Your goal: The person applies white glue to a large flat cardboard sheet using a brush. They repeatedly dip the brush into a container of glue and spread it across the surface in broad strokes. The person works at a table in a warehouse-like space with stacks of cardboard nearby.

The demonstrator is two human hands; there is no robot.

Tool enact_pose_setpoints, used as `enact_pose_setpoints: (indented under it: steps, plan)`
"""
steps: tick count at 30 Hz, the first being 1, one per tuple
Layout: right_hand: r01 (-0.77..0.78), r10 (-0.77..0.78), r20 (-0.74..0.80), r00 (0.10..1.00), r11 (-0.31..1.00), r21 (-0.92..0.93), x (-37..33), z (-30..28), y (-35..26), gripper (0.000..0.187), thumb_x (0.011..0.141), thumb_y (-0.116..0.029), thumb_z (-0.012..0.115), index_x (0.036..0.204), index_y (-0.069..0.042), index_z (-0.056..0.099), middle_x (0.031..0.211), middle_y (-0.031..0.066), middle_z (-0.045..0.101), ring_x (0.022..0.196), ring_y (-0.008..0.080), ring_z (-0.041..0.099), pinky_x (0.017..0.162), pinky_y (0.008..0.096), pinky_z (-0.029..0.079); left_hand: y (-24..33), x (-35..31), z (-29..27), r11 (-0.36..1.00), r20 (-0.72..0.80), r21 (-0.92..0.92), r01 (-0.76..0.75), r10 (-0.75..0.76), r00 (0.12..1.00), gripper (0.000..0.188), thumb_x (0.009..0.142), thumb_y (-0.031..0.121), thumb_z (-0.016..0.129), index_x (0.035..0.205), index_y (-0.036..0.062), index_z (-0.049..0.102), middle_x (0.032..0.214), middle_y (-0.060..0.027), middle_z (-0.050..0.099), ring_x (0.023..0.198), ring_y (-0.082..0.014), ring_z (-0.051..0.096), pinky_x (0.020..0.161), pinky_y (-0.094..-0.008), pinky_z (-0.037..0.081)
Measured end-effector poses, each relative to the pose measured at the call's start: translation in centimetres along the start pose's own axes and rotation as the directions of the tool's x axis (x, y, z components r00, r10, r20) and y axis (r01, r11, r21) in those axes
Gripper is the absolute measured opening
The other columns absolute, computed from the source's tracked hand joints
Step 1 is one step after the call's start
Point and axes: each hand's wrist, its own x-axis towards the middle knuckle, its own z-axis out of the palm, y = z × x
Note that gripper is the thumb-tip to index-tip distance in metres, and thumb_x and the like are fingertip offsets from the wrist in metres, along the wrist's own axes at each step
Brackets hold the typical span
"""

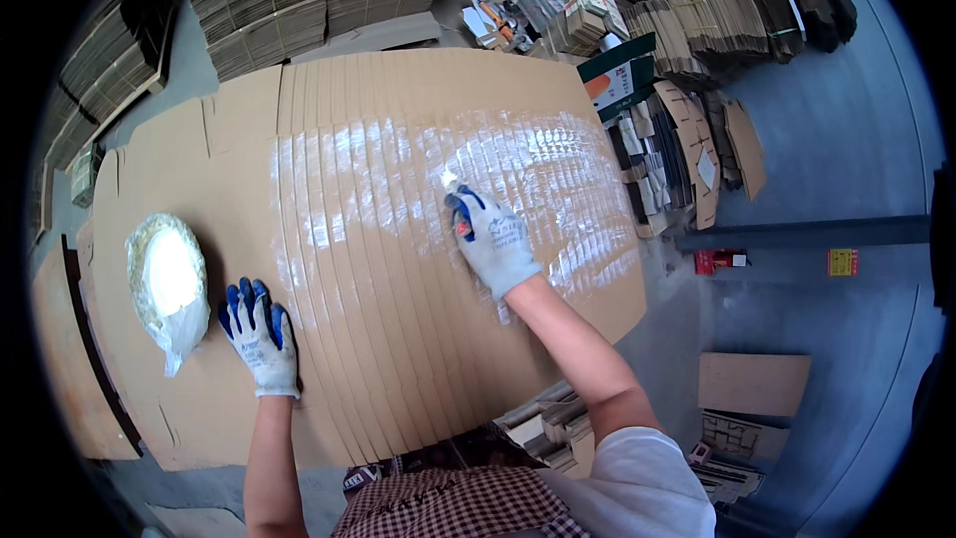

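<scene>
My right hand (495, 242), in a white glove with blue fingers, is closed round what looks like a glue brush (450, 179). Its white-coated end points away from me, and a bit of red shows by my fingers; my grip hides most of it. Beneath lie overlapping cardboard sheets (398, 379), fanned into narrow strips and streaked with shiny white paste (588, 164). My left hand (261, 337), gloved alike, rests flat on the cardboard with fingers spread. Just left of it stands a round bowl (137, 264) lined with clear plastic, holding white paste (171, 264).
Tall bundles of flat cardboard (264, 0) stand beyond the work surface. More bundles (697, 25) are stacked at the far right. Leaning cardboard pieces (687, 154) crowd the right edge. A red box (719, 261) sits farther right, and a cardboard panel (754, 384) lies below it.
</scene>
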Motion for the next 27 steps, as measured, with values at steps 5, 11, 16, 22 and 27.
enact_pose_setpoints:
  steps: [5, 11, 16, 22, 27]
  plan:
    - [-0.349, 0.349, -0.024, 0.937, 0.935, -0.061, 4.0, -1.3, 9.8, 0.024, 0.076, -0.017, 0.052, 0.097, -0.005, 0.053, 0.095, 0.0178, 0.056, 0.085, 0.0338, 0.055, 0.075, 0.0416, 0.044, 0.3, 0.0, 0.0, 1.000, 0.025, -0.018, -0.004, 0.004, 1.000, 0.038, 0.081, 0.013, 0.047, 0.118, 0.0044, 0.047, 0.126, -0.0149, 0.041, 0.122, -0.0315, 0.031, 0.102, -0.0466, 0.016]
    - [-0.246, 0.260, -0.086, 0.962, 0.958, 0.145, 3.2, -2.5, 9.1, 0.028, 0.075, -0.019, 0.054, 0.100, -0.005, 0.054, 0.101, 0.0184, 0.055, 0.087, 0.0352, 0.054, 0.079, 0.0399, 0.043, 0.1, -0.2, -0.4, 1.000, 0.015, 0.021, -0.007, 0.006, 1.000, 0.038, 0.081, 0.013, 0.047, 0.118, 0.0036, 0.047, 0.127, -0.0154, 0.040, 0.122, -0.0316, 0.031, 0.102, -0.0468, 0.016]
    - [-0.475, 0.470, -0.075, 0.879, 0.877, -0.067, 4.8, -2.1, 13.0, 0.033, 0.071, -0.017, 0.061, 0.101, -0.004, 0.055, 0.093, 0.0192, 0.059, 0.087, 0.0353, 0.056, 0.076, 0.0408, 0.044, 0.4, 0.2, -0.1, 1.000, 0.054, -0.014, -0.011, 0.012, 0.998, 0.040, 0.080, 0.016, 0.048, 0.119, 0.0041, 0.046, 0.129, -0.0146, 0.039, 0.123, -0.0330, 0.029, 0.103, -0.0469, 0.015]
    - [0.047, -0.046, -0.011, 0.999, 0.964, 0.263, 0.6, -2.9, -2.2, 0.028, 0.076, -0.018, 0.055, 0.099, -0.002, 0.053, 0.097, 0.0181, 0.055, 0.086, 0.0322, 0.055, 0.076, 0.0372, 0.045, -0.1, -0.2, -0.7, 0.999, 0.040, 0.040, -0.001, 0.000, 0.999, 0.043, 0.080, 0.016, 0.049, 0.122, 0.0060, 0.043, 0.130, -0.0134, 0.037, 0.122, -0.0326, 0.029, 0.102, -0.0469, 0.016]
    - [0.517, -0.549, 0.200, 0.811, 0.834, 0.191, -6.1, 1.6, -13.6, 0.031, 0.074, -0.014, 0.054, 0.102, -0.001, 0.050, 0.109, 0.0146, 0.049, 0.096, 0.0263, 0.051, 0.082, 0.0353, 0.044, 0.5, 0.0, -0.1, 1.000, 0.048, -0.017, 0.022, -0.021, 0.999, 0.042, 0.081, 0.017, 0.049, 0.121, 0.0070, 0.045, 0.129, -0.0128, 0.038, 0.123, -0.0322, 0.029, 0.102, -0.0467, 0.016]
